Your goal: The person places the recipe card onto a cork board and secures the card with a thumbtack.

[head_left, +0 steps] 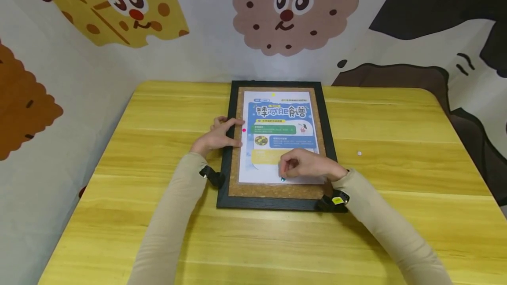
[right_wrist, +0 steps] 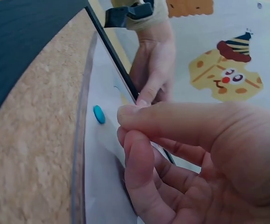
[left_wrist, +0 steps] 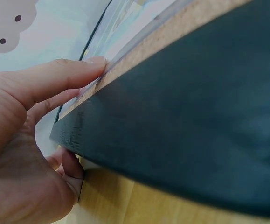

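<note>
A printed poster sheet [head_left: 277, 100] lies on a cork board [head_left: 261, 190] with a black frame [head_left: 225, 175]. My left hand [head_left: 218, 137] rests at the frame's left side, its thumb and index finger pressing on the sheet's left edge either side of a pink round-headed pin [head_left: 244, 130]. In the left wrist view, other fingers bend down beside the frame [left_wrist: 181, 126]. Over the sheet's lower part, my right hand [head_left: 303, 164] has curled fingers, thumb and index tips together with nothing visible between them. A teal pin [right_wrist: 99, 114] sits in the bottom edge, just apart from those fingertips.
A yellow pin [head_left: 273, 95] marks the top of the sheet. To the right of the board, a small white piece [head_left: 359, 153] lies on the wooden table [head_left: 400, 126]. Cartoon-printed cloth [head_left: 210, 34] hangs behind the table.
</note>
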Motion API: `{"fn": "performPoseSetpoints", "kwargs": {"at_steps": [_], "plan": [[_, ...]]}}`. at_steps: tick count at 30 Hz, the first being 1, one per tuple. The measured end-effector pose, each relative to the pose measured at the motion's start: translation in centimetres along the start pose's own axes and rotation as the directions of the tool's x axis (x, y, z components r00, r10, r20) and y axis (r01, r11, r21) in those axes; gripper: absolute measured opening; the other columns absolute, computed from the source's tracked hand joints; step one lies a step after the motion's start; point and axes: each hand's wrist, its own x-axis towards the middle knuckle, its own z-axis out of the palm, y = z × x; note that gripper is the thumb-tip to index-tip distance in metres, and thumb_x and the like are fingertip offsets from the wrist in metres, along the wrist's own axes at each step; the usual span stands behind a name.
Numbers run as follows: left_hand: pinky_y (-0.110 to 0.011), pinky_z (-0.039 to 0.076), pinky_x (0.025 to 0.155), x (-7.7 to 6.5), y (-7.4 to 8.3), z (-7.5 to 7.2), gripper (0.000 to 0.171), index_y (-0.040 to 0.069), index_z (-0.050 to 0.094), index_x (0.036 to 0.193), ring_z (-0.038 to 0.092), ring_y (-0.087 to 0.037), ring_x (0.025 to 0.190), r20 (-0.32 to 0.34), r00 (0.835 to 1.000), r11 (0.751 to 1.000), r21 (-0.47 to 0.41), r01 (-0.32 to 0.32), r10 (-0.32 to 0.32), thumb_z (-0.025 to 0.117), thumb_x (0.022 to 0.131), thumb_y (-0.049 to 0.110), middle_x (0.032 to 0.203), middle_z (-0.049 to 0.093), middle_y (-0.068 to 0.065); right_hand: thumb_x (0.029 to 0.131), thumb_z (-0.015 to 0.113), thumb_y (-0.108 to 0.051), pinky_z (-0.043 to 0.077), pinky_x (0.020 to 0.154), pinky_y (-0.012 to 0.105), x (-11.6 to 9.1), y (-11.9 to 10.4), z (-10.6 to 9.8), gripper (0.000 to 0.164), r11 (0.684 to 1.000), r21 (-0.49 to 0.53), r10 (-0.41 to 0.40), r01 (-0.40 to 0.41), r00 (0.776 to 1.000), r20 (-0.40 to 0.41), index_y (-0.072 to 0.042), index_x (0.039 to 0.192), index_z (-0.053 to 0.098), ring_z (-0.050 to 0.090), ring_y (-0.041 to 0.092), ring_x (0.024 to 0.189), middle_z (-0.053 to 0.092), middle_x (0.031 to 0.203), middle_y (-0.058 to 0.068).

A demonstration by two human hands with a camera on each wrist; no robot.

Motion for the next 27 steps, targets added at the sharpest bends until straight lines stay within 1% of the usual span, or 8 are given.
{"fn": "performPoseSetpoints", "kwargs": {"at_steps": [5,9,12,17,22,27], "plan": [[-0.06,0.018,0.105,-0.1,0.1,-0.1,0.071,0.021,0.042,0.145,0.007,-0.041,0.135,-0.002,1.0,1.0,0.004,0.0,0.0,0.076,0.083,0.019,0.154,-0.005,-0.019,0.086,0.063,0.003,0.044,0.063,0.027,-0.6,0.3,-0.4,0.008,1.0,0.021,-0.004,0.005,0.999,-0.038,-0.002,0.088,0.068,0.053,0.02,0.069,0.066,0.087,0.008],[-0.06,0.018,0.105,-0.2,0.1,-0.2,0.071,0.021,0.042,0.145,0.007,-0.042,0.135,-0.007,1.0,1.0,0.011,0.001,-0.001,0.076,0.083,0.019,0.154,-0.005,-0.02,0.085,0.062,0.003,0.044,0.066,0.028,-0.9,0.4,-0.8,0.008,1.0,0.025,-0.013,0.015,0.997,-0.071,0.0,0.09,0.067,0.053,0.02,0.073,0.065,0.088,0.008],[-0.061,0.018,0.105,-0.1,-0.1,-0.2,0.071,0.021,0.042,0.145,0.008,-0.042,0.135,-0.007,1.0,1.0,0.017,-0.003,0.003,0.076,0.083,0.02,0.154,-0.005,-0.02,0.085,0.063,0.002,0.044,0.066,0.027,-1.0,0.5,-1.0,0.007,1.0,0.019,-0.005,0.007,0.995,-0.1,0.0,0.09,0.067,0.052,0.02,0.073,0.064,0.086,0.007],[-0.06,0.018,0.105,-0.1,-0.1,-0.2,0.07,0.021,0.042,0.145,0.007,-0.042,0.135,-0.006,1.0,1.0,0.018,-0.008,0.008,0.076,0.083,0.02,0.154,-0.005,-0.02,0.085,0.064,0.001,0.042,0.065,0.027,-1.4,1.0,-1.4,0.005,1.0,0.003,0.027,-0.027,0.99,-0.138,0.0,0.09,0.067,0.05,0.021,0.072,0.063,0.084,0.007],[-0.061,0.019,0.104,-0.2,0.0,-0.1,0.071,0.02,0.041,0.145,0.007,-0.043,0.135,0.003,1.0,1.0,0.025,-0.01,0.01,0.075,0.084,0.021,0.154,-0.005,-0.021,0.084,0.065,0.0,0.04,0.065,0.027,-2.4,1.8,-1.9,0.005,0.998,-0.006,0.061,-0.064,0.98,-0.188,-0.001,0.089,0.067,0.05,0.021,0.072,0.063,0.082,0.006],[-0.06,0.019,0.105,-0.2,0.1,0.0,0.07,0.019,0.042,0.145,0.005,-0.044,0.136,0.005,1.0,1.0,0.012,-0.016,0.016,0.075,0.084,0.021,0.153,-0.006,-0.021,0.085,0.066,0.002,0.04,0.063,0.026,-3.6,2.3,-2.8,0.004,0.999,-0.006,0.045,-0.048,0.973,-0.228,0.001,0.088,0.068,0.05,0.021,0.071,0.062,0.082,0.008]]}}
